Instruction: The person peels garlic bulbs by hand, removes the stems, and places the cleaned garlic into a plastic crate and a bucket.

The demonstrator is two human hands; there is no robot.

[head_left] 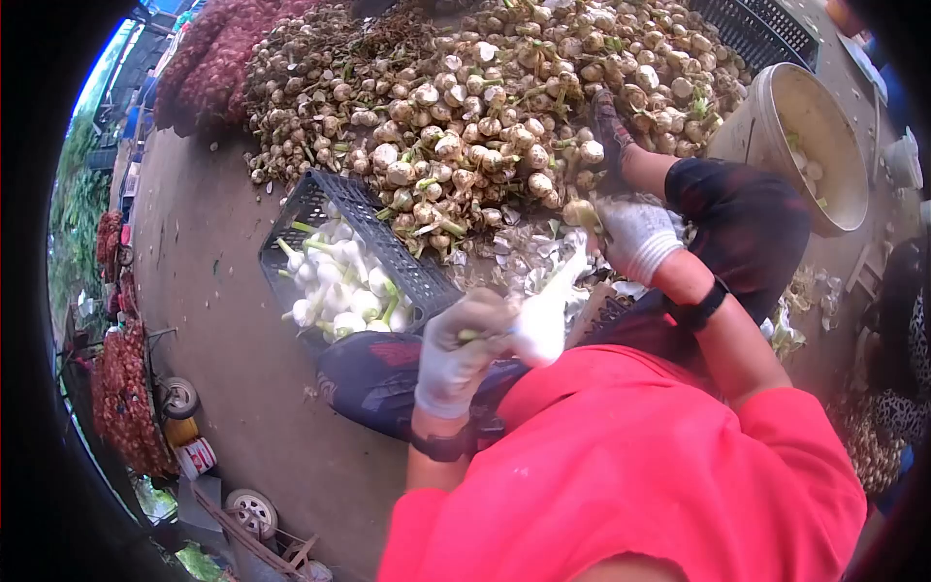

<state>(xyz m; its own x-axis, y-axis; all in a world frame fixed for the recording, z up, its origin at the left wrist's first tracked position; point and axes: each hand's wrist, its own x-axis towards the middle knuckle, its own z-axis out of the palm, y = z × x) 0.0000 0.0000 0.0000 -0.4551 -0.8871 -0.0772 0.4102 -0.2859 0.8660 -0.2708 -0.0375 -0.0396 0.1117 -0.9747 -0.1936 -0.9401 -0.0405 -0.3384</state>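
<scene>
My left hand [454, 354], in a whitish glove, is closed on a garlic bulb [539, 335]; a bit of green stem shows between its fingers. The bulb is white and smooth, slightly blurred. From it a white strip of garlic skin [564, 276] stretches up toward my right hand [635, 238], also gloved, its fingers curled closed around the skin's upper end. A brownish piece [582, 215] shows at those fingertips, too blurred to name. Beside my left knee a black crate [364, 209] holds cleaned white garlic bulbs [339, 276] with short green stems.
A large heap of unpeeled garlic [465, 126] spreads ahead. A white bucket [761, 126] with some pieces inside stands at right. Another black crate [766, 34] and red mesh sacks [208, 73] lie behind. Loose peelings [529, 257] cover the floor before me. A cart wheel [252, 511] is at lower left.
</scene>
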